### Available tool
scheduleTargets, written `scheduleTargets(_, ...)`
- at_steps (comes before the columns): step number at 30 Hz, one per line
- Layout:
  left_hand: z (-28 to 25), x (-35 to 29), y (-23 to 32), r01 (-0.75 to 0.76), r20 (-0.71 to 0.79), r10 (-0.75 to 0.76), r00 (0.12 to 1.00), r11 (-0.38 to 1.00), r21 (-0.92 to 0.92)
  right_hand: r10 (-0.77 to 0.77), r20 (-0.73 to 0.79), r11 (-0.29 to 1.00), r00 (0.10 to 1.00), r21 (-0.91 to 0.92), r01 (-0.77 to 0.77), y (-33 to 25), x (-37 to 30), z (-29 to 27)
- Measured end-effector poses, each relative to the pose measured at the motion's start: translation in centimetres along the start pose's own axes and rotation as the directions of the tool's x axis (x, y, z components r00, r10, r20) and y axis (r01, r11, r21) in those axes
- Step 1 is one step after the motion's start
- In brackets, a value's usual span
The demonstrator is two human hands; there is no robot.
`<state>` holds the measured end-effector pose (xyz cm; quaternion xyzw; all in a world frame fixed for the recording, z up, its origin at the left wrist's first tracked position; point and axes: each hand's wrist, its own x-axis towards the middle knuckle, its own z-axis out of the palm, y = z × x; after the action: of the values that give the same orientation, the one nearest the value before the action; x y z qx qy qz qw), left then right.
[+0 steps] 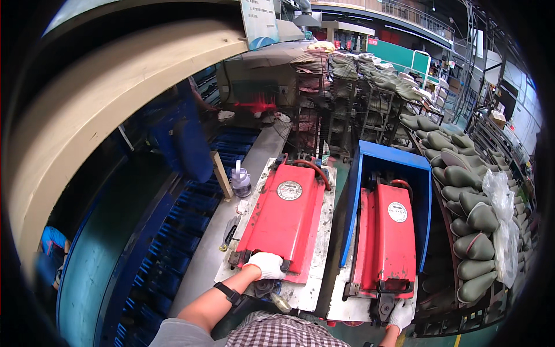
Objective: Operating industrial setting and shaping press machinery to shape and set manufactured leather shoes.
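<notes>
Two red machine covers, each with a round white label, lie side by side in front of me. My left hand [267,265], in a white glove, is curled at the front end of the left red cover [283,217], beside a dark metal bracket. My right hand [401,314], also gloved in white, is low at the front of the right red cover [396,243], next to a black metal latch [384,306]. Its fingers look bent, and what they grip is hidden. A blue hood [396,153] stands around the far end and sides of the right cover.
Olive-green shoe-shaped pieces [477,247] fill a rack at the right, with clear plastic [500,225] draped over some. A lidded bottle [240,180] stands on the grey ledge left of the left cover. A beige curved frame [115,87] arches over blue machinery. A person in blue [53,243] is far left.
</notes>
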<state>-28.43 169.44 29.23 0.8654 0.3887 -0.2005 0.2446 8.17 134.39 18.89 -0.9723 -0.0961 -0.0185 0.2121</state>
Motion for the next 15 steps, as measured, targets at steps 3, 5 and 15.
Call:
scheduleTargets(3, 0.4, 0.3, -0.3, -0.012, 0.005, 0.012, 1.000, 1.000, 0.006, 0.023, -0.010, 1.000, 1.000, 0.004, -0.023, -0.1, 0.1, 0.0)
scheduleTargets(5, 0.3, 0.4, -0.4, -0.027, 0.015, 0.027, 1.000, 1.000, 0.015, 0.037, -0.015, 0.999, 0.999, 0.005, -0.037, -0.7, -0.3, -0.5)
scheduleTargets(15, 0.2, 0.2, 0.0, 0.004, 0.007, -0.004, 1.000, 1.000, -0.002, -0.041, -0.074, 0.999, 0.996, -0.029, 0.039, -1.4, -0.7, -1.1)
